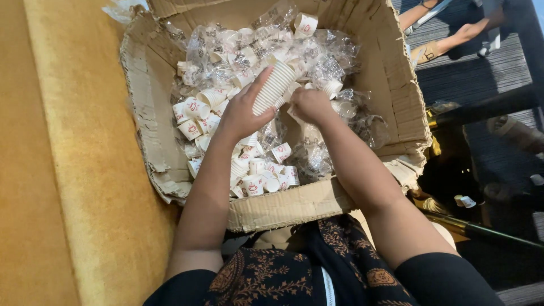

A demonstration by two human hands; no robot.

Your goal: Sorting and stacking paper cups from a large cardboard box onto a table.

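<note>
A ribbed white stack of paper cups [273, 86] is gripped by the left hand [242, 113] near the middle of the torn cardboard box [283, 207]. The right hand [309, 105], just at its 3 o'clock, is closed around small cups. Loose white cups with red markings [192, 116] and clear plastic wrappers [334, 59] are spread from 12 to 7 o'clock.

Left hand [241, 116] grips a stack of white paper cups [274, 86]; right hand [310, 106] touches its lower end, above a torn cardboard box [283, 207] of loose cups.
</note>
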